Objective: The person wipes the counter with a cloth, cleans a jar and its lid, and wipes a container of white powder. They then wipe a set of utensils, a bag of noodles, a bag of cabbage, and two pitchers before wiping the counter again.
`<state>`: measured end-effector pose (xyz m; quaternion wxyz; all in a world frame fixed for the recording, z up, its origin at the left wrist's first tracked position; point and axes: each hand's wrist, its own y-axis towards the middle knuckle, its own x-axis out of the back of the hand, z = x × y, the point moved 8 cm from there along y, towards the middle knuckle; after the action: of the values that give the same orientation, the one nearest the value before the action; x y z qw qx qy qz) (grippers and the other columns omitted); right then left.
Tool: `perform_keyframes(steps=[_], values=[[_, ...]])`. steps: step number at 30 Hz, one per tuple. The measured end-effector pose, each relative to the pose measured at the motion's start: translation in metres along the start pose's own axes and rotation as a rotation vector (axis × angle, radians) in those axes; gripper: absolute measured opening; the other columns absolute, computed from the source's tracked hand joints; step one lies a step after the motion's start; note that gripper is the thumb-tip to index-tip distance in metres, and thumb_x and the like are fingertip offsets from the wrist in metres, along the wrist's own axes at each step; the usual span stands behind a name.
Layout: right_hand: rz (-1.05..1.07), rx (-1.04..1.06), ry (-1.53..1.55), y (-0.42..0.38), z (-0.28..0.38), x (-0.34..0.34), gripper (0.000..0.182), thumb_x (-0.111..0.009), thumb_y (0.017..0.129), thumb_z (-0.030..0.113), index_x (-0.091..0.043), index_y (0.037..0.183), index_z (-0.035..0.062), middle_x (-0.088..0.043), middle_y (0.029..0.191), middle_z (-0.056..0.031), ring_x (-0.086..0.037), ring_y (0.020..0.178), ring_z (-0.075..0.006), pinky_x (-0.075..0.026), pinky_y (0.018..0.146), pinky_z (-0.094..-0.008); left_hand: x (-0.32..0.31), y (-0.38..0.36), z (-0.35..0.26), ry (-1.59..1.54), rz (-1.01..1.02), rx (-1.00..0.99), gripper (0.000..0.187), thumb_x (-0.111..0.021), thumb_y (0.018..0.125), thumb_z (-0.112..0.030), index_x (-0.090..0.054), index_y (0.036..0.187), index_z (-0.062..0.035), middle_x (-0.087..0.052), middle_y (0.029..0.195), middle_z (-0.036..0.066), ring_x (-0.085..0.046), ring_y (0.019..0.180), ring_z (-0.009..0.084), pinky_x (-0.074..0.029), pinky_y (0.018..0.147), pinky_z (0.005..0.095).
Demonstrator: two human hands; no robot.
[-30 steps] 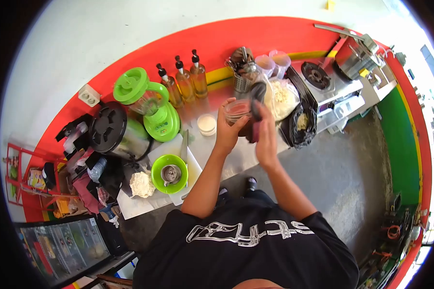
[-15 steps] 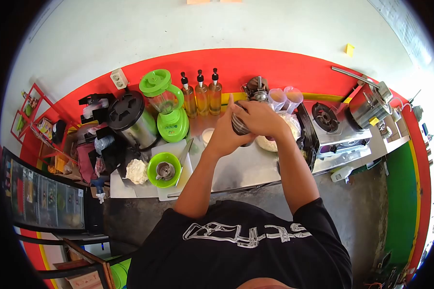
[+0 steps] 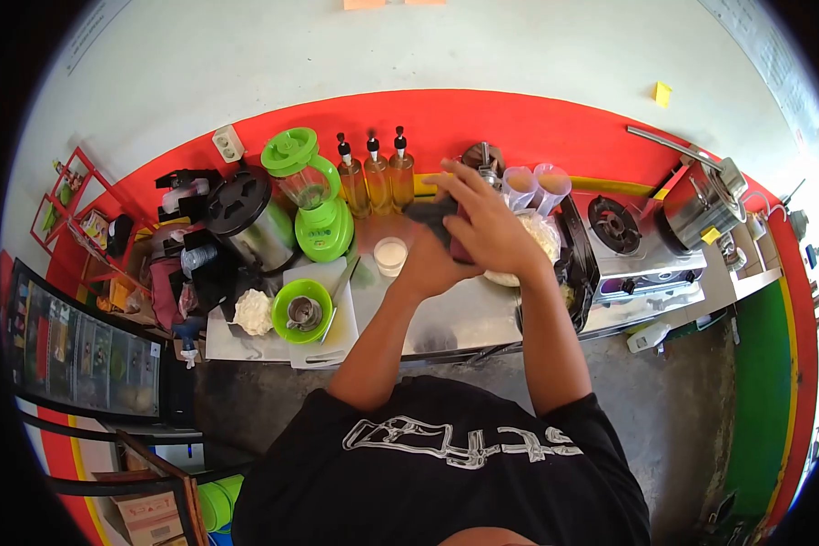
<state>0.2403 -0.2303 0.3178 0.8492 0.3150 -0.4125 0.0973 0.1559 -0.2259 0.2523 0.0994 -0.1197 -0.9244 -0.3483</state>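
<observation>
Dark, blurred handheld container with a dull reddish side (image 3: 461, 244) is held in front of the person's chest, above the steel counter (image 3: 428, 318). The left hand (image 3: 430, 264) is clamped around its near side, thumb below. The right hand (image 3: 493, 227) reaches over it from the other side, fingers stretched out and slightly spread; whether they grip it cannot be told. Motion blur hides the container's exact shape.

Just beside the left hand, on the counter, stands a small round tub with white contents (image 3: 390, 256). Farther left, a bright green plastic bowl (image 3: 317, 336) holds a small metal cup (image 3: 304, 313) and rests on a white cutting board (image 3: 341, 337), with a knife (image 3: 347, 278) next to it. A pale, crumpled mound (image 3: 253, 312) sits on the bowl's left.

Behind these are a lime-green blender (image 3: 323, 232) and three amber bottles with black tops (image 3: 377, 185). Beyond the right hand are two translucent purple-tinted cups (image 3: 535, 188), a partly hidden clear bag of pale food (image 3: 541, 235) and a gas stove (image 3: 642, 259).
</observation>
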Motion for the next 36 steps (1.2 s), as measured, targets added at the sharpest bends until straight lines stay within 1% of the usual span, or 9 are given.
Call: perform_keyframes(steps=[3, 5, 9, 12, 15, 18, 26, 29, 36], values=[[-0.055, -0.016, 0.141, 0.008, -0.035, 0.002, 0.05, -0.057, 0.092, 0.008, -0.055, 0.141, 0.0022, -0.06, 0.135, -0.0179, -0.054, 0.13, -0.0309, -0.041, 0.108, -0.0424, -0.003, -0.002, 0.009, -0.072, 0.036, 0.187, 0.078, -0.091, 0.063, -0.027, -0.054, 0.127, -0.0023, -0.068, 0.113, 0.016, -0.069, 0.104, 0.0321, -0.054, 0.091, 0.0406], [0.04, -0.408, 0.623, 0.001, -0.066, -0.013, 0.044, -0.058, 0.095, 0.016, -0.059, 0.136, -0.0007, -0.067, 0.122, -0.0129, -0.063, 0.11, -0.0226, -0.048, 0.097, -0.0366, 0.001, -0.002, 0.007, -0.077, -0.003, 0.171, 0.08, -0.091, 0.063, -0.028, -0.052, 0.127, -0.0027, -0.068, 0.111, 0.016, -0.069, 0.103, 0.0313, -0.054, 0.09, 0.0399], [0.061, -0.742, 0.583, -0.031, -0.079, -0.031, 0.048, -0.059, 0.098, 0.03, -0.061, 0.134, -0.0026, -0.068, 0.109, -0.0146, -0.064, 0.095, -0.0207, -0.051, 0.085, -0.0352, 0.013, 0.0, 0.002, -0.136, -0.012, 0.098, 0.096, -0.092, 0.06, -0.027, -0.043, 0.138, -0.002, -0.068, 0.114, 0.016, -0.069, 0.105, 0.0285, -0.053, 0.092, 0.04], [-0.062, -0.526, 0.143, -0.038, -0.046, -0.031, 0.061, -0.064, 0.094, 0.04, -0.057, 0.136, -0.0032, -0.063, 0.114, -0.0263, -0.064, 0.109, -0.0338, -0.052, 0.09, -0.0401, 0.029, -0.006, 0.004, 0.065, -0.041, 0.199, 0.11, -0.092, 0.059, -0.023, -0.035, 0.15, -0.0014, -0.068, 0.116, 0.016, -0.069, 0.106, 0.0269, -0.054, 0.092, 0.0391], [-0.091, -0.498, 0.16, -0.043, -0.027, -0.032, 0.086, -0.073, 0.082, 0.057, -0.052, 0.14, -0.0027, -0.056, 0.124, -0.0329, -0.064, 0.11, -0.0463, -0.051, 0.096, -0.0458, 0.038, -0.012, 0.011, -0.082, -0.106, 0.229, 0.124, -0.092, 0.058, -0.017, -0.023, 0.16, -0.0031, -0.069, 0.116, 0.016, -0.07, 0.104, 0.0251, -0.055, 0.092, 0.0366], [0.115, -0.527, 0.109, -0.026, -0.015, -0.026, 0.103, -0.079, 0.071, 0.063, -0.048, 0.141, -0.0069, -0.054, 0.126, -0.0332, -0.064, 0.111, -0.0466, -0.051, 0.097, -0.0451, 0.041, -0.015, 0.002, -0.004, -0.104, 0.178, 0.124, -0.092, 0.057, -0.017, -0.024, 0.16, -0.004, -0.069, 0.116, 0.016, -0.07, 0.105, 0.0261, -0.055, 0.094, 0.0373], [0.129, -0.648, 0.144, 0.003, -0.017, -0.023, 0.101, -0.079, 0.068, 0.068, -0.059, 0.126, -0.0121, -0.07, 0.106, -0.0293, -0.07, 0.1, -0.0383, -0.053, 0.089, -0.0422, 0.05, -0.025, -0.019, 0.046, -0.138, 0.09, 0.13, -0.093, 0.057, -0.018, -0.017, 0.162, -0.0066, -0.065, 0.124, 0.017, -0.067, 0.113, 0.028, -0.052, 0.098, 0.0402], [0.275, -0.628, 0.238, 0.004, -0.026, -0.023, 0.084, -0.071, 0.083, 0.065, -0.064, 0.122, -0.0097, -0.071, 0.107, -0.0235, -0.07, 0.097, -0.0303, -0.054, 0.086, -0.0376, 0.044, -0.027, -0.02, -0.09, -0.174, 0.065, 0.128, -0.093, 0.058, -0.017, -0.019, 0.161, -0.0058, -0.065, 0.125, 0.016, -0.065, 0.116, 0.0267, -0.052, 0.099, 0.0401], [0.141, -0.503, 0.827, -0.024, -0.043, -0.053, 0.071, -0.068, 0.096, 0.048, -0.05, 0.141, -0.0039, -0.065, 0.12, -0.0164, -0.062, 0.109, -0.019, -0.051, 0.091, -0.0331, 0.052, -0.017, 0.0, -0.103, -0.075, 0.013, 0.111, -0.092, 0.06, -0.013, -0.036, 0.156, -0.0038, -0.062, 0.131, 0.014, -0.063, 0.117, 0.0228, -0.05, 0.103, 0.0377]])
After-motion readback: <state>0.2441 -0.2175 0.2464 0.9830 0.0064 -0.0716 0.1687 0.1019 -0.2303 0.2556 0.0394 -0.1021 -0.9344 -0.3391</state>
